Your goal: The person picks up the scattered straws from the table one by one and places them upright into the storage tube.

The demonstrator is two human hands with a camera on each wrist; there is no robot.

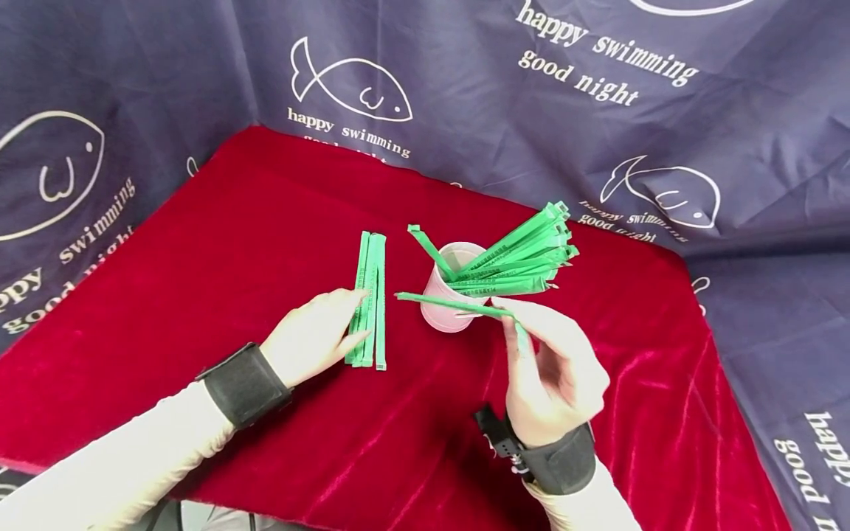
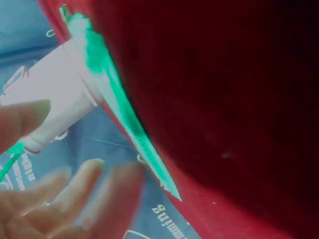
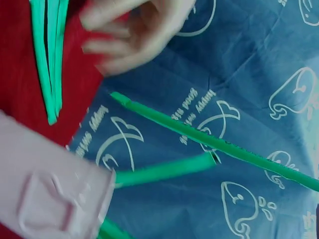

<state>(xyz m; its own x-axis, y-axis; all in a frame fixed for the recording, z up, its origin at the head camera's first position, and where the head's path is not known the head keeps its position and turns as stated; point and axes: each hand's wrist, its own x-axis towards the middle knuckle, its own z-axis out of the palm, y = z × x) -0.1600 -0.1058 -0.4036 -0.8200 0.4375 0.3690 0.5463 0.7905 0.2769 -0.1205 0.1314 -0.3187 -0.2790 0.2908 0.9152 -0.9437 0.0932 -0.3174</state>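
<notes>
My right hand (image 1: 558, 369) pinches one slim green printed stick packet (image 1: 451, 303) between thumb and fingers. The packet points left, in front of a pale pink cup (image 1: 441, 318). A bundle of green stick packets (image 1: 518, 258) leans out of the cup to the right, and a single packet (image 1: 428, 248) leans left. Several more green packets (image 1: 381, 324) lie side by side on the cloth. Beside them is my left hand (image 1: 322, 332), its fingers loosely bent. The right wrist view shows a gap between the left hand (image 3: 139, 35) and the lying packets (image 3: 50, 64).
A red velvet cloth (image 1: 232, 258) covers the table. Dark blue fabric (image 1: 465, 96) printed with white fish and lettering hangs behind and at the sides. Black bands (image 1: 246, 383) are on both wrists.
</notes>
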